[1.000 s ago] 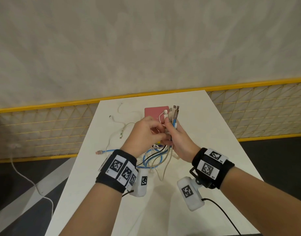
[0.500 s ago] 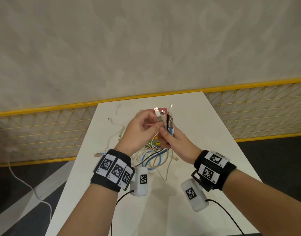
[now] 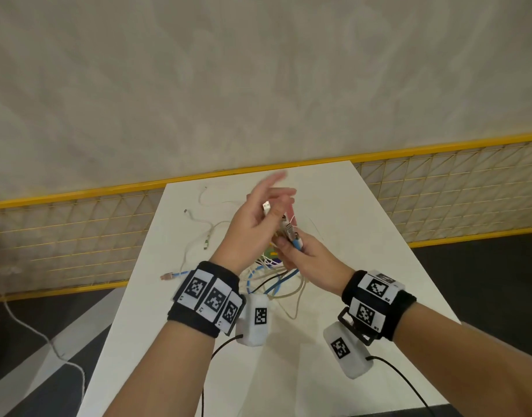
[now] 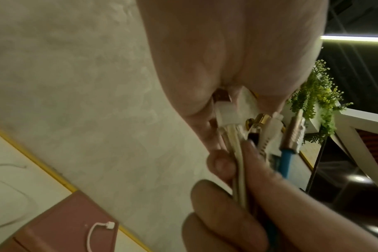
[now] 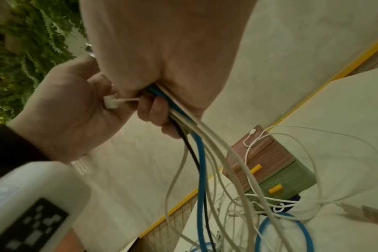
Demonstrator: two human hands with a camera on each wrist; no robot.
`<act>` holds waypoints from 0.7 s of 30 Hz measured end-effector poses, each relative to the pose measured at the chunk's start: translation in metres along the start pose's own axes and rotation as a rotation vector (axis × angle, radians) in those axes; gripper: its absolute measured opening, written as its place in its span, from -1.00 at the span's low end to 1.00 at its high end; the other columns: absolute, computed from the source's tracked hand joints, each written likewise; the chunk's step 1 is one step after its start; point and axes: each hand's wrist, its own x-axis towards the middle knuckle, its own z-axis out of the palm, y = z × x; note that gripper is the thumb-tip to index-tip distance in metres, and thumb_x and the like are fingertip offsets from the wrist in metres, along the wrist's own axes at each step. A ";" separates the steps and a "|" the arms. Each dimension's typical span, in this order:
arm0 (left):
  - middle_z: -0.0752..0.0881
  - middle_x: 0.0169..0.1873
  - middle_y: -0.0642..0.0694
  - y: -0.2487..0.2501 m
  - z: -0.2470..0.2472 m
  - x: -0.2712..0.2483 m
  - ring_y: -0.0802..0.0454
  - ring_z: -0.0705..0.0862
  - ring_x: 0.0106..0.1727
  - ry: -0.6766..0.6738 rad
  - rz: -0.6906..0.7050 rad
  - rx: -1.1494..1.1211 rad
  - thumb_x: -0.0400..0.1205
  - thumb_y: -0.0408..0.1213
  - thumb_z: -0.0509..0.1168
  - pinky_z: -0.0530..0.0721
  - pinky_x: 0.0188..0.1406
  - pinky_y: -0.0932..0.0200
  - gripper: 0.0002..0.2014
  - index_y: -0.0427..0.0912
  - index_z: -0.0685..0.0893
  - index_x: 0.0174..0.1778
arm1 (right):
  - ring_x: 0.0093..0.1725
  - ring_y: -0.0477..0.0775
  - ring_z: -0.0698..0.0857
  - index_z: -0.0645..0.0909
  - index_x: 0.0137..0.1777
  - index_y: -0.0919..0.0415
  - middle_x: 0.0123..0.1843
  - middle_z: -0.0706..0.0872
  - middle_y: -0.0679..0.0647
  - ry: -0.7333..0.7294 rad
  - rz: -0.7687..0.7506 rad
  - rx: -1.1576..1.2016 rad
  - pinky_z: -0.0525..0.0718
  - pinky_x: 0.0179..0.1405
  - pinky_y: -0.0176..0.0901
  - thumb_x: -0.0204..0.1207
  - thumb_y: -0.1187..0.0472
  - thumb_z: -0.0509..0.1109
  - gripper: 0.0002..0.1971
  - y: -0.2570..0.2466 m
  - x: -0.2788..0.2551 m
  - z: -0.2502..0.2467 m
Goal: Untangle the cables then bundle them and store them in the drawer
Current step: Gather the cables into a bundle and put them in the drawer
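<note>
My right hand (image 3: 289, 246) grips a bunch of cable ends (image 3: 289, 233) upright above the table: blue, black and several white leads (image 5: 200, 153) hang from its fist. My left hand (image 3: 258, 218) is beside it with fingers stretched up and blurred, and its palm lies against a white plug (image 5: 109, 102) of that bunch. The plug ends (image 4: 291, 133) stick out above my right fingers. The leads drop into a loose tangle (image 3: 273, 281) on the table. The small drawer unit (image 5: 270, 163), pink over green with yellow handles, stands behind the tangle, both drawers closed.
A loose blue cable end (image 3: 168, 276) and thin white cables (image 3: 198, 224) lie on the left of the white table (image 3: 364, 266). A short white cable (image 4: 97, 233) rests on the drawer unit's pink top. A yellow-railed mesh fence (image 3: 78, 236) runs behind the table.
My left hand has let its pinched fingers go straight and moved up beside the cable ends. My right hand keeps its grip on the bunch.
</note>
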 end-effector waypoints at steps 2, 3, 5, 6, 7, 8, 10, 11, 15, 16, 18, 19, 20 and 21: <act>0.73 -0.02 -0.09 0.002 0.006 0.001 0.13 0.70 0.02 0.031 0.037 0.044 0.76 -0.22 0.15 0.56 0.04 0.32 -0.75 -0.17 0.73 0.08 | -0.40 -0.29 0.51 0.53 -0.16 -0.14 -0.40 0.58 -0.32 -0.036 0.001 -0.043 0.48 -0.30 -0.40 0.63 0.25 0.30 -0.77 -0.006 -0.001 0.002; 0.69 -0.10 -0.14 0.001 0.009 0.002 0.15 0.68 -0.05 0.041 0.052 0.053 0.76 -0.26 0.15 0.55 0.00 0.38 -0.74 -0.21 0.74 -0.07 | -0.35 -0.30 0.56 0.55 -0.15 0.00 -0.37 0.61 -0.31 -0.053 0.006 -0.071 0.52 -0.24 -0.42 0.56 0.28 0.41 -0.84 -0.007 -0.001 0.001; 0.66 -0.17 -0.19 -0.002 0.013 0.002 0.19 0.64 -0.16 0.034 0.067 0.073 0.75 -0.32 0.17 0.54 -0.09 0.43 -0.75 -0.15 0.71 -0.17 | -0.22 -0.18 0.63 0.60 -0.11 0.17 -0.25 0.66 -0.17 -0.089 0.039 -0.099 0.60 -0.13 -0.29 0.41 0.33 0.55 -0.83 -0.013 0.000 0.001; 0.67 -0.18 -0.22 -0.003 0.014 0.002 0.16 0.64 -0.20 0.020 0.066 0.101 0.75 -0.32 0.17 0.55 -0.12 0.40 -0.74 -0.10 0.70 -0.19 | -0.24 -0.09 0.63 0.61 -0.14 0.21 -0.28 0.67 -0.09 -0.094 0.070 -0.076 0.59 -0.17 -0.20 0.39 0.39 0.54 -0.83 -0.013 0.001 0.001; 0.67 -0.20 -0.26 -0.005 0.016 0.002 0.08 0.64 -0.21 0.002 0.057 0.118 0.77 -0.30 0.15 0.57 -0.13 0.35 -0.72 -0.06 0.69 -0.19 | -0.33 -0.06 0.59 0.59 -0.21 0.21 -0.37 0.65 -0.09 -0.077 0.107 -0.030 0.55 -0.28 -0.15 0.41 0.47 0.49 -0.82 -0.014 0.003 0.001; 0.67 -0.22 -0.26 -0.006 0.017 0.000 0.03 0.64 -0.21 -0.019 0.042 0.126 0.78 -0.25 0.11 0.57 -0.13 0.30 -0.69 -0.05 0.69 -0.19 | -0.45 -0.09 0.52 0.54 -0.27 0.19 -0.48 0.60 -0.13 -0.040 0.144 0.028 0.47 -0.37 -0.15 0.42 0.55 0.42 -0.75 -0.015 0.005 0.001; 0.68 -0.26 -0.12 -0.003 0.015 -0.003 0.12 0.65 -0.20 -0.071 -0.015 0.072 0.80 -0.07 -0.02 0.57 -0.10 0.29 -0.56 -0.14 0.71 -0.17 | -0.59 -0.15 0.39 0.52 -0.21 0.10 -0.57 0.50 -0.15 0.024 0.187 0.151 0.34 -0.47 -0.18 0.43 0.63 0.32 -0.64 -0.016 0.008 0.000; 0.70 -0.25 -0.04 -0.002 0.013 -0.003 0.14 0.66 -0.17 -0.102 -0.042 0.047 0.79 0.03 -0.08 0.57 -0.06 0.29 -0.47 -0.17 0.71 -0.17 | -0.59 -0.14 0.37 0.53 -0.11 0.02 -0.55 0.48 -0.12 0.039 0.188 0.190 0.32 -0.51 -0.20 0.43 0.63 0.33 -0.59 -0.017 0.009 -0.001; 0.67 0.06 -0.01 -0.003 0.010 -0.001 0.16 0.64 0.17 -0.057 0.030 0.127 0.77 -0.10 0.08 0.53 0.22 0.27 -0.70 -0.11 0.70 0.09 | -0.58 -0.09 0.27 0.53 -0.39 0.14 -0.57 0.38 -0.03 0.027 0.205 0.200 0.24 -0.50 -0.18 0.43 0.54 0.38 -0.68 -0.016 0.010 -0.004; 0.62 0.17 0.03 -0.004 0.009 0.000 0.18 0.58 0.28 -0.020 0.061 0.165 0.77 -0.19 0.13 0.50 0.29 0.32 -0.77 -0.07 0.66 0.21 | -0.58 -0.08 0.28 0.51 -0.42 0.18 -0.55 0.38 0.01 0.032 0.221 0.188 0.26 -0.49 -0.19 0.43 0.53 0.39 -0.70 -0.014 0.011 -0.005; 0.59 0.24 0.07 -0.005 0.007 0.002 0.19 0.55 0.33 0.004 0.063 0.165 0.75 -0.27 0.19 0.51 0.32 0.31 -0.77 -0.01 0.63 0.28 | -0.58 -0.08 0.34 0.53 -0.35 0.24 -0.49 0.43 0.09 0.053 0.227 0.157 0.31 -0.51 -0.23 0.42 0.54 0.41 -0.76 -0.012 0.012 -0.007; 0.62 0.19 0.06 -0.006 0.004 0.004 0.17 0.59 0.27 -0.030 0.049 0.155 0.74 -0.29 0.21 0.55 0.28 0.26 -0.79 0.01 0.65 0.23 | -0.58 -0.09 0.37 0.55 -0.31 0.28 -0.46 0.45 0.11 0.064 0.227 0.137 0.35 -0.52 -0.24 0.41 0.55 0.42 -0.79 -0.012 0.012 -0.008; 0.63 0.10 0.06 -0.006 0.002 0.006 0.18 0.62 0.19 -0.090 0.037 0.177 0.72 -0.29 0.24 0.57 0.24 0.25 -0.82 0.00 0.69 0.15 | -0.57 -0.09 0.40 0.55 -0.26 0.31 -0.44 0.47 0.12 0.069 0.230 0.117 0.38 -0.53 -0.26 0.40 0.56 0.42 -0.82 -0.013 0.012 -0.008; 0.62 0.04 0.06 -0.005 0.001 0.008 0.19 0.62 0.12 -0.162 0.031 0.240 0.69 -0.28 0.29 0.55 0.20 0.29 -0.87 -0.02 0.72 0.07 | -0.55 -0.09 0.42 0.55 -0.23 0.33 -0.44 0.49 0.10 0.070 0.226 0.096 0.39 -0.53 -0.27 0.38 0.57 0.43 -0.83 -0.013 0.012 -0.009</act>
